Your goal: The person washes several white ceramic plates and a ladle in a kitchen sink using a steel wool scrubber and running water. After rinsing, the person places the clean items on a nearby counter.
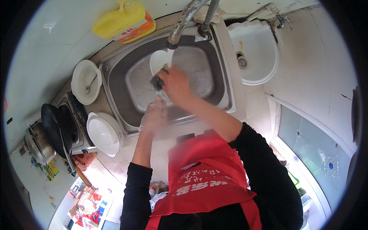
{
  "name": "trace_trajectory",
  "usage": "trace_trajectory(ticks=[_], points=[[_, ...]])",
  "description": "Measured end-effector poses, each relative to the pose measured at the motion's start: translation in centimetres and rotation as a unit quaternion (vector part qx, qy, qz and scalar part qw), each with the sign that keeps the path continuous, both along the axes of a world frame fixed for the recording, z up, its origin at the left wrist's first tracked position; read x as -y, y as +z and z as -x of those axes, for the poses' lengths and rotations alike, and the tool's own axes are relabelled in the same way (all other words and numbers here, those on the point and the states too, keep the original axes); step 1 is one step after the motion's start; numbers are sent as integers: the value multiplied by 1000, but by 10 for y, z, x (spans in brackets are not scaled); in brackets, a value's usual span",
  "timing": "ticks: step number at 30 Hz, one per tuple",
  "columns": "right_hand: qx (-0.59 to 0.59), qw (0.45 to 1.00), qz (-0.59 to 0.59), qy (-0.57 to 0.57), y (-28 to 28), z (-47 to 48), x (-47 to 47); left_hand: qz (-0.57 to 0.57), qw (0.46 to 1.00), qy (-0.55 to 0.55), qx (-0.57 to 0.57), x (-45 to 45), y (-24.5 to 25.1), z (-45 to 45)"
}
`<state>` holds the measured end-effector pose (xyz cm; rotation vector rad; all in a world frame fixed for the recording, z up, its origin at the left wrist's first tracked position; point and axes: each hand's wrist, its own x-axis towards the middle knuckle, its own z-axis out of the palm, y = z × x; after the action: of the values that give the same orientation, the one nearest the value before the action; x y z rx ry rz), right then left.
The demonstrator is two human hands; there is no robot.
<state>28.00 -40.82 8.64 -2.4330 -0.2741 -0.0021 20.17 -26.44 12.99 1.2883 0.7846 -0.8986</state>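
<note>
Over the stainless steel sink (198,72), my right hand (174,83) is closed on a dark scouring pad (157,83), just below the stream from the faucet (175,37). My left hand (155,112) is lower and to the left, near the sink's front edge, blurred; something clear and shiny shows along its side, and I cannot tell whether it is water, a bag or another item. A white dish (158,60) lies in the sink behind the pad, partly covered by my right hand and the water.
A yellow jug (126,23) stands behind the sink. Left of the sink are a white dish with a spoon (86,99), white bowls (103,135) and a black wok (54,126) on a gas stove. A white washbasin (258,54) is at the right.
</note>
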Motion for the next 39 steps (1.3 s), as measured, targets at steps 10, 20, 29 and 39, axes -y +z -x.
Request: trace_trajectory(ticks=[10,20,29,39], points=[[64,992,19,-104,-20,-27,-12,-57,988,-78,122,11,-6,-2],[95,971,144,-166,-59,-74,14,29,999,-23,37,27,5,21],[-366,667,-555,-338,-67,-13,67,142,982,121,-34,23,18,30],[-585,469,-614,-248,-55,31,4,-36,987,-58,145,25,-13,43]])
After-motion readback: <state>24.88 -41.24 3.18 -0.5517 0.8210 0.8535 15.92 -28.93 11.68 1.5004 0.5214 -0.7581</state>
